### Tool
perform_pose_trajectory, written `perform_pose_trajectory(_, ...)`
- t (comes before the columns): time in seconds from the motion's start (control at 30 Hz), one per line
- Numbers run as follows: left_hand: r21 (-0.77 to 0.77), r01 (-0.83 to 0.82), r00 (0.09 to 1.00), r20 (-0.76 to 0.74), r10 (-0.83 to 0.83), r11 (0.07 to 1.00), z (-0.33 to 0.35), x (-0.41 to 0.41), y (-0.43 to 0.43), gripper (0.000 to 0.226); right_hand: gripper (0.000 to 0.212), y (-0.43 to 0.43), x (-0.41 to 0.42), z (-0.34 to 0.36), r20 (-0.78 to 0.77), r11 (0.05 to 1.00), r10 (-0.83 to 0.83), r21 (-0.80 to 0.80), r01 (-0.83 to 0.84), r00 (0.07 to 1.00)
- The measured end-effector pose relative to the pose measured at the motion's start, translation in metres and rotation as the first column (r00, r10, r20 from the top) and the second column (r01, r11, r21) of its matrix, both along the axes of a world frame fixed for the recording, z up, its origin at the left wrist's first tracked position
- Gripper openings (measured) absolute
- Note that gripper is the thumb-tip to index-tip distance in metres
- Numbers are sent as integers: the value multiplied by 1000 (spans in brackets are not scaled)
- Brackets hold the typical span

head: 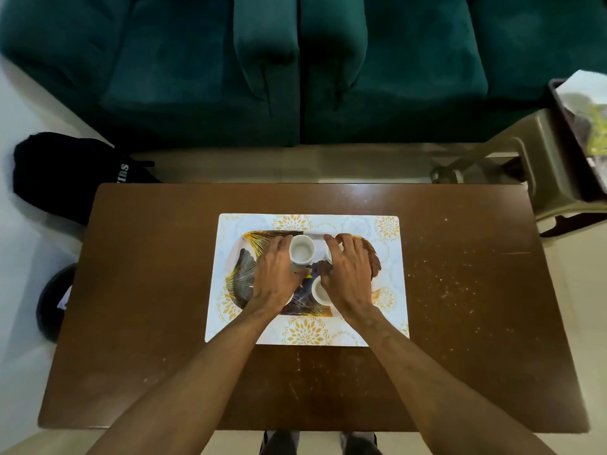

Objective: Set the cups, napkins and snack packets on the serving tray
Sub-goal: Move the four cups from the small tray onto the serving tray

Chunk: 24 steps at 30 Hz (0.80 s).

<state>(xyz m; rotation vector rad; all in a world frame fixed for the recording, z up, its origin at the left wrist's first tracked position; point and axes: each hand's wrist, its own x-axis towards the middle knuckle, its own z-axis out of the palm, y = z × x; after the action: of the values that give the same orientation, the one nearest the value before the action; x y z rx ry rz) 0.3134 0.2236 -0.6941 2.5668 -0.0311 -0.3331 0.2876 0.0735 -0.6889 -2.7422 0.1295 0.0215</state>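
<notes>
The serving tray point(244, 277), patterned in black, gold and white, lies on a floral placemat point(391, 257) at the centre of the brown desk point(147, 290). Three white cups are visible on the tray. The upright cup point(302, 248) stands at 12 o'clock of the tray centre. The left hand point(276, 274) touches its left wall; the grip is partly curled around that wall, and whether it clasps the cup cannot be determined. The right hand point(349, 270) covers a second cup point(329, 254) at 1 o'clock, fingers spread; its grip state cannot be determined. A third cup point(319, 292) stands at 5 o'clock, just beside the right wrist. A green sofa point(295, 77) lies beyond the desk at 12 o'clock.
</notes>
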Motion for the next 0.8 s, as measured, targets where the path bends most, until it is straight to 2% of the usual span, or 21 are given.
perform_pose_trajectory(0.1, -12, 16, 1000, 20, -16, 1000, -10, 7, 3, 73, 63, 10, 4, -6, 9, 999, 13, -32, -12, 1000)
perform_pose_trajectory(0.27, 32, 102, 993, 62, -103, 994, -23, 21, 13, 67, 53, 22, 8, -11, 69, 999, -12, -41, 15, 998)
perform_pose_trajectory(0.47, -29, 334, 942, -17, -335, 942, -18, 49, 50, 71, 51, 37, 17, -17, 90, 999, 45, -17, -44, 995)
perform_pose_trajectory(0.63, -16, 480, 875, -62, -480, 877, -18, 71, 75, 75, 56, 58, 25, -23, 24, 997, 73, 25, -74, 997)
perform_pose_trajectory(0.8, -46, 391, 920, 11, -391, 919, -20, 70, 85, 72, 54, 69, 27, -27, 5, 992, 41, 121, -42, 999)
